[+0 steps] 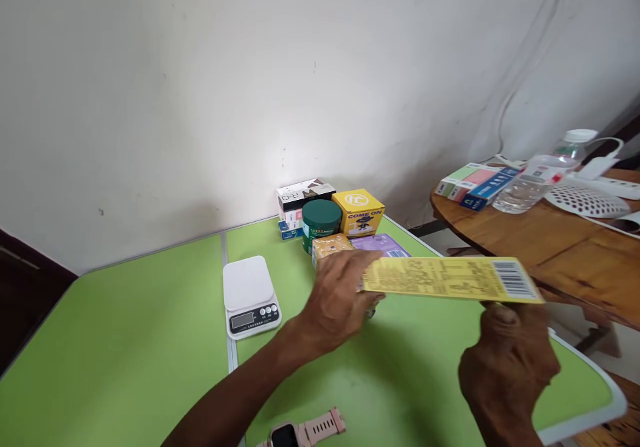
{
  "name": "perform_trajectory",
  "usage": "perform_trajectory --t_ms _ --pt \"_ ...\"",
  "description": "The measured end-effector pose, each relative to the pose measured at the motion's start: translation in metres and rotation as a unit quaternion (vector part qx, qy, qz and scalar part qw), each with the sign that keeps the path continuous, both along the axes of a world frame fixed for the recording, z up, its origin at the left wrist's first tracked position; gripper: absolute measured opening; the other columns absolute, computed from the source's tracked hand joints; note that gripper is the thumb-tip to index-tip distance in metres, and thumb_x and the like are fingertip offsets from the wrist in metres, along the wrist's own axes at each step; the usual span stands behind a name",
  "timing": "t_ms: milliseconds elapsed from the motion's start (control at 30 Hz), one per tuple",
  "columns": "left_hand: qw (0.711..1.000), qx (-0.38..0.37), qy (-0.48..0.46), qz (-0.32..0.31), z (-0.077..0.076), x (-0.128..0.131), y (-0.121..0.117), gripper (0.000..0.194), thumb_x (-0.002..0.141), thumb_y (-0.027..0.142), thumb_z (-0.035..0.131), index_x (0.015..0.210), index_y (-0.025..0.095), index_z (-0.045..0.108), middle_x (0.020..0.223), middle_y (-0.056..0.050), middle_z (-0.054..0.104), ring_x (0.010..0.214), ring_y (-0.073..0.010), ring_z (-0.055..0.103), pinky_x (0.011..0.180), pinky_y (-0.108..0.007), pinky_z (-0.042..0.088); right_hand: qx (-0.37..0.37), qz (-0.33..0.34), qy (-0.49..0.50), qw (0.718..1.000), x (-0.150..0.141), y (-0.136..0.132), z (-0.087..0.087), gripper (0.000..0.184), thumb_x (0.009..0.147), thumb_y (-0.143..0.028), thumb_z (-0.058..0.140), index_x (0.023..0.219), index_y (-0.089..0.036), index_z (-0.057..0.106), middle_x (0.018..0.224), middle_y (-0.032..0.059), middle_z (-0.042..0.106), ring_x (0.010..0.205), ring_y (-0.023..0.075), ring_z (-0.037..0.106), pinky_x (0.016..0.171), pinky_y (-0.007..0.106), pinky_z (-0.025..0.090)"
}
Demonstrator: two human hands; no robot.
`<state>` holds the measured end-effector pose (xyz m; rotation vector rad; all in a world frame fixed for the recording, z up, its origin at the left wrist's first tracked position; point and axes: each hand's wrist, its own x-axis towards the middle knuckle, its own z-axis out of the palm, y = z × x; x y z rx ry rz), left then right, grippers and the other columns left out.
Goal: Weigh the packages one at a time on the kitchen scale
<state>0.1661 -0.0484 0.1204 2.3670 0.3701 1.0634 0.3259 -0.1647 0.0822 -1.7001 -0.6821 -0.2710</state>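
A long yellow box (435,277) with small print and a barcode is held up above the green table, one narrow side facing me. My left hand (337,297) is closed around its left end. Under its right end, my right hand (507,354) grips with curled fingers, partly hidden by the box. Just behind my left hand stand an orange patterned box (333,243) and a purple box (380,244), both partly covered. A dark green tub (321,219) and a yellow "COME ON" box (359,210) are further back.
A white kitchen scale (250,294) lies left of my hands on the green table (150,340). Near the front is a pink-strapped watch (300,432). Stacked boxes (303,197) stand by the wall. A wooden table (565,234) at right bears a water bottle (537,177).
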Motion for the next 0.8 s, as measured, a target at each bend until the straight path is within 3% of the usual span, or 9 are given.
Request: perform_trajectory --t_ms 67,167,267,367,500,600,733,800 --pt "0.999 -0.033 -0.015 0.025 0.009 -0.043 0.005 0.052 0.103 0.03 0.061 0.152 0.024 0.047 0.144 -0.013 0.062 0.135 -0.0273 0.057 0.115 -0.046 0.048 0.018 0.065 -0.017 0.998 -0.025 0.012 0.003 0.057 0.103 -0.067 0.038 0.119 -0.021 0.068 0.104 0.0139 0.071 0.096 0.0346 0.066 0.082 0.048 0.049" --pt "0.992 -0.055 0.005 0.117 0.01 -0.11 0.021 0.051 0.102 0.031 0.063 0.151 0.027 0.05 0.141 -0.012 0.063 0.127 -0.0267 0.062 0.106 -0.044 0.054 0.025 0.219 0.021 0.975 -0.066 0.043 -0.011 0.049 0.104 -0.06 0.045 0.124 -0.02 0.066 0.114 0.0118 0.073 0.101 0.03 0.068 0.084 0.042 0.052" --pt "0.979 -0.063 0.019 0.191 0.0 -0.167 0.041 0.048 0.101 0.032 0.064 0.148 0.027 0.054 0.138 -0.011 0.064 0.125 -0.0259 0.063 0.105 -0.043 0.055 0.002 0.342 0.072 0.937 -0.107 0.079 -0.03 0.046 0.105 -0.055 0.047 0.132 -0.022 0.063 0.127 0.0124 0.072 0.112 0.0296 0.068 0.094 0.042 0.054" --pt "0.97 -0.092 0.023 0.225 -0.018 -0.203 0.061 0.047 0.1 0.033 0.064 0.146 0.027 0.056 0.139 -0.01 0.064 0.126 -0.0253 0.063 0.107 -0.044 0.054 -0.01 0.41 0.092 0.907 -0.137 0.108 -0.045 0.048 0.106 -0.054 0.046 0.138 -0.022 0.062 0.133 0.0137 0.07 0.12 0.0305 0.066 0.1 0.046 0.054" --pt "0.96 -0.151 0.013 0.234 -0.042 -0.222 0.079 0.047 0.099 0.034 0.063 0.145 0.026 0.057 0.142 -0.011 0.064 0.127 -0.0256 0.063 0.109 -0.046 0.054 -0.029 0.443 0.083 0.892 -0.153 0.13 -0.061 0.053 0.105 -0.056 0.045 0.144 -0.022 0.059 0.138 0.0154 0.067 0.125 0.0311 0.065 0.106 0.05 0.053" --pt "0.954 -0.188 -0.009 0.232 -0.052 -0.225 0.085 0.052 0.099 0.041 0.064 0.148 0.026 0.054 0.146 -0.012 0.061 0.129 -0.0266 0.063 0.111 -0.048 0.054 -0.042 0.449 0.068 0.89 -0.151 0.135 -0.07 0.058 0.104 -0.058 0.046 0.147 -0.02 0.058 0.141 0.0162 0.066 0.13 0.0313 0.062 0.112 0.052 0.049" --pt "0.941 -0.238 -0.029 0.238 -0.059 -0.225 0.08 0.079 0.095 0.054 0.069 0.161 0.027 0.037 0.159 -0.015 0.052 0.142 -0.0303 0.055 0.117 -0.052 0.047 -0.05 0.443 0.085 0.891 -0.143 0.135 -0.082 0.062 0.105 -0.062 0.042 0.146 -0.019 0.062 0.145 0.0171 0.065 0.133 0.0326 0.062 0.115 0.053 0.047" --pt "0.922 -0.284 -0.059 0.257 -0.07 -0.226 0.074 0.083 0.097 0.063 0.06 0.165 0.027 0.031 0.164 -0.016 0.046 0.147 -0.0323 0.051 0.12 -0.054 0.044 -0.038 0.424 0.107 0.898 -0.139 0.136 -0.091 0.066 0.106 -0.065 0.038 0.143 -0.018 0.065 0.144 0.0178 0.067 0.133 0.034 0.063 0.115 0.055 0.048"
